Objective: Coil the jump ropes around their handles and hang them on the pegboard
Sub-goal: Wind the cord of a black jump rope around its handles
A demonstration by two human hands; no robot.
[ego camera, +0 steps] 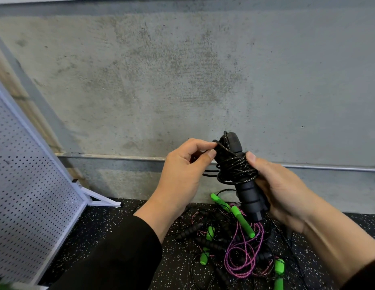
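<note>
Against a concrete wall (182, 70), black handles (248, 197) are being gripped upright in the right hand (287, 189) while rope (234, 166) is being pinched by the left hand (182, 166). Turns are best being kept tight; the pegboard (29, 185) is waiting left.

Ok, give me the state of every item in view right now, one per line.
Black jump rope: cord mostly coiled around its handles, held up off the floor.
Right hand: grips the handles.
Left hand: pinches the cord at the coil's top.
Rope pile: tangled on the floor, uncoiled.
Pegboard: standing at left, nothing seen hanging.
</note>
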